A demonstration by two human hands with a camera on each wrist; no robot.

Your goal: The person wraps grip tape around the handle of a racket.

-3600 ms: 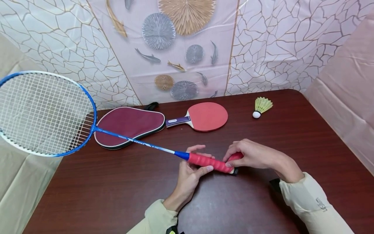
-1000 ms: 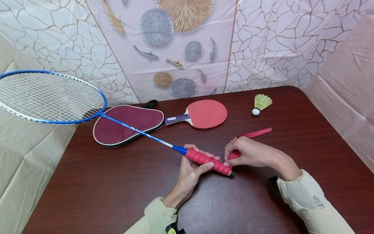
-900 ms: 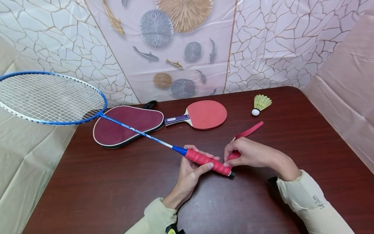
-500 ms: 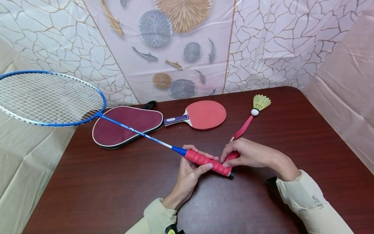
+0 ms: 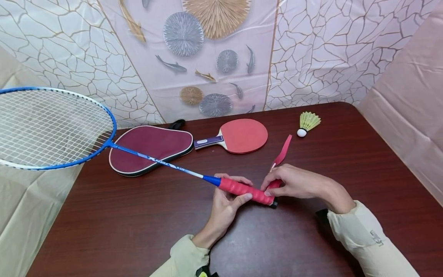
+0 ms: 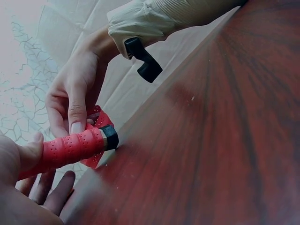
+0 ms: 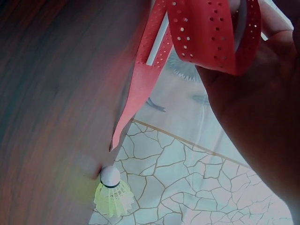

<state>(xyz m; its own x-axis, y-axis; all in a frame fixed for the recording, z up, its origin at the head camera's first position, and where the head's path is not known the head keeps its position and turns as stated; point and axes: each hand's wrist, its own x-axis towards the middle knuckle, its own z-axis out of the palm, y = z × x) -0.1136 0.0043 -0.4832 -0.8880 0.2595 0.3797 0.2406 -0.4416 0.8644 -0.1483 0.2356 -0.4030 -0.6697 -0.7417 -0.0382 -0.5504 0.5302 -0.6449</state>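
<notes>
Two hands work at the red handle point(image 5: 238, 188) of the badminton racket point(image 5: 159, 161), which is held in front of the person over the table point(image 5: 131, 223). Nearest, the left hand point(image 5: 223, 211) grips the handle, thumb along its near side and fingers behind it. Should that thumb slacken, the handle could roll and the wound turns loosen or gap. Just right of the handle's lower end, the right hand point(image 5: 294, 181) pinches the perforated red tape point(image 5: 282, 152); a sideways tug there might drag the last turn over the black cap point(image 6: 110, 137) that ends the handle. Beyond the right hand, the tape's tail stands up from a loose loop and carries a white strip point(image 7: 158, 40). Being slack, loop and tail could twist, and if that strip is sticky, which I cannot tell, they might catch on themselves.

Up and left from the handle, the shaft passes in front of the maroon case point(image 5: 149, 148); so long a lever means that a small wrist turn could knock the case. The paddle point(image 5: 243, 135), straight beyond the handle, looks safer. Farthest right of the handle, the shuttlecock point(image 5: 309, 122) lies near the tape's tip but apart; a whipping tail could nudge it.
</notes>
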